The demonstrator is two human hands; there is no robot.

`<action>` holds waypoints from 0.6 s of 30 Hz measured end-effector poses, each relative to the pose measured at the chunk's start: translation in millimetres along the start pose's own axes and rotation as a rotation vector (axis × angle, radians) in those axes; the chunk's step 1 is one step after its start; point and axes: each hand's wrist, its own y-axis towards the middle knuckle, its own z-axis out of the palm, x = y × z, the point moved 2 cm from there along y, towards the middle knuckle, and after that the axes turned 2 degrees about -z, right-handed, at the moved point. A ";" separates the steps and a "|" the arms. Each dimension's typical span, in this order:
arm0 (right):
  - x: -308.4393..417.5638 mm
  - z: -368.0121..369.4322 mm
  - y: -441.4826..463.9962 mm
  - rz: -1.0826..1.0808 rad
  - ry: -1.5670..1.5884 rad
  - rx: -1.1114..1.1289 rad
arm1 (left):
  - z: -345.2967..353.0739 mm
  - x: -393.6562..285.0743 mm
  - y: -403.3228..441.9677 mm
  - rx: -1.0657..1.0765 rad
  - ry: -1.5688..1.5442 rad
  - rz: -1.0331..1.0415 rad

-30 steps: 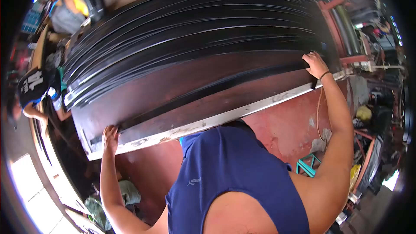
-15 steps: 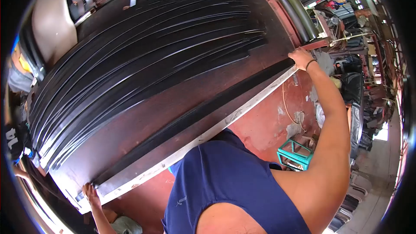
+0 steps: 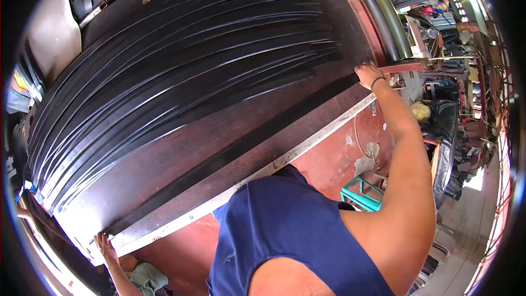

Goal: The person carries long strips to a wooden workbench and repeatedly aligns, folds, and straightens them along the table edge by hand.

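Black strip [image 3: 235,151] lies along the brown tabletop [image 3: 208,130], near its pale edge. Your right hand [image 3: 368,75], fingers curled, is at one end, left hand [image 3: 106,248] at the other; pinching or pressing, can't tell. Navy tank top [image 3: 290,216]: faint logo [image 3: 229,257], illegible.

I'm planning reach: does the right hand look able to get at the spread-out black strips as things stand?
Probably yes: the right hand is near one end of the black strips, with bare tabletop between, though its fingers are at the single strip.

The sleeveless top [image 3: 290,214] is blue, wristband [image 3: 376,81] dark
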 end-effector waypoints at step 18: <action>360.7 -181.3 -88.4 -0.961 0.760 -0.786 | -9.4 -15.7 4.5 -0.048 0.022 0.072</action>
